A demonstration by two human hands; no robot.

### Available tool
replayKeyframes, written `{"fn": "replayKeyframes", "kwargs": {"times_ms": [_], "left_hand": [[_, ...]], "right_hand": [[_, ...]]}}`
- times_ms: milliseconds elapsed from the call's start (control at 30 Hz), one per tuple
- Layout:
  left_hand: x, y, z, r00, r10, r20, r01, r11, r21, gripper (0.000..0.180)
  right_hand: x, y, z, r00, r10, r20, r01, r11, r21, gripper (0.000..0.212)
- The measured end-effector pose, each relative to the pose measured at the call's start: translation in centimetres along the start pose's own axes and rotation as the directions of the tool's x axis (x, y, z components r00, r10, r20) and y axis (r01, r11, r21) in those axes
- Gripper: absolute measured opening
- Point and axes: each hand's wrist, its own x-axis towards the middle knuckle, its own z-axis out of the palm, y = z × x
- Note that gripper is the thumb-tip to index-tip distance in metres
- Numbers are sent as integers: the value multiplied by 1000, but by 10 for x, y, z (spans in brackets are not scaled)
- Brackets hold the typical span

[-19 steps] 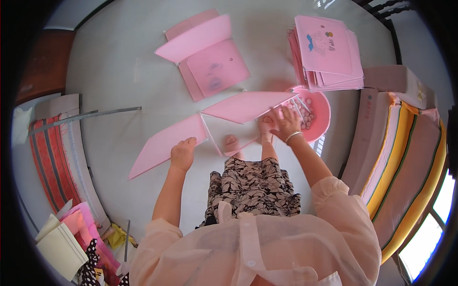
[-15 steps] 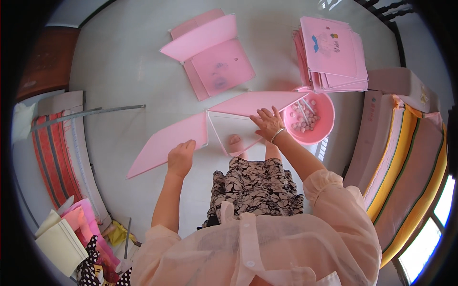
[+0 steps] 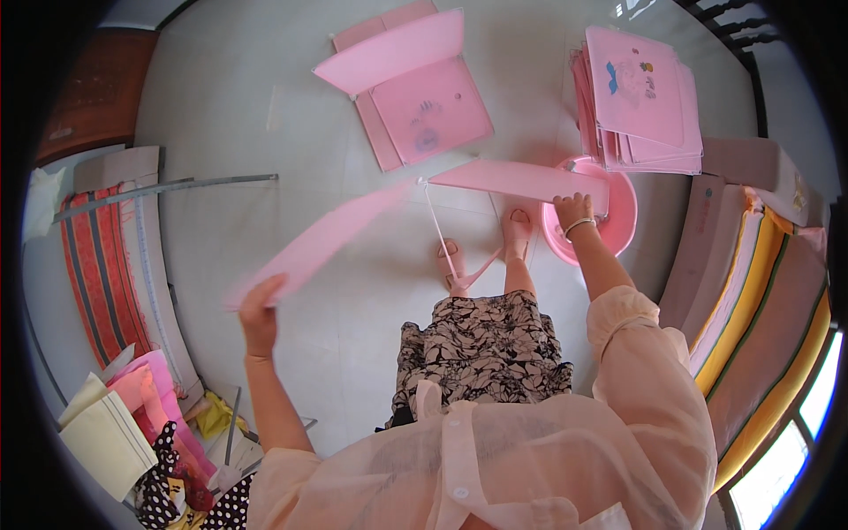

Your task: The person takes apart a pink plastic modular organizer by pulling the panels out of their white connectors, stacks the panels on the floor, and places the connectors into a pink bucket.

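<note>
My left hand (image 3: 260, 316) grips the outer end of a pink plastic panel (image 3: 340, 231), which is blurred and seen nearly edge-on. A second pink panel (image 3: 517, 179) extends to the right, and my right hand (image 3: 576, 212) is closed over its near right edge. Both panels meet at a small white corner connector (image 3: 421, 182). From there a white-edged frame side runs down to a narrow pink strip (image 3: 481, 270) by my feet. Behind my right hand a round pink basin (image 3: 629, 212) is partly covered by the second panel.
Several joined pink panels (image 3: 433, 110) stand on the tiled floor ahead. To their right lies a stack of pink panels (image 3: 640, 88). A metal bar (image 3: 221, 182) juts in at left. Cushioned benches flank both sides, the right one with a striped cover (image 3: 751, 327). Cloths lie lower left.
My left hand has moved left and nearer, swinging its panel outward. My right hand has shifted right and closed on the panel edge. The right panel now covers more of the basin.
</note>
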Motion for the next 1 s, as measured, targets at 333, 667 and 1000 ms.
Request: {"fn": "replayKeyframes", "kwargs": {"times_ms": [333, 667, 1000], "left_hand": [[-20, -26, -32, 664, -712, -226, 249, 497, -831, 30], [80, 52, -31, 665, -684, -299, 23, 419, -908, 32], [241, 151, 42, 839, -543, 41, -42, -139, -989, 43]], "right_hand": [[-7, -18, -37, 972, 45, -231, -23, 995, 98, 13], [-40, -38, -61, 975, 166, -146, -133, 968, 213, 17], [-73, -33, -46, 951, 258, -168, -174, 900, 400, 17]]}}
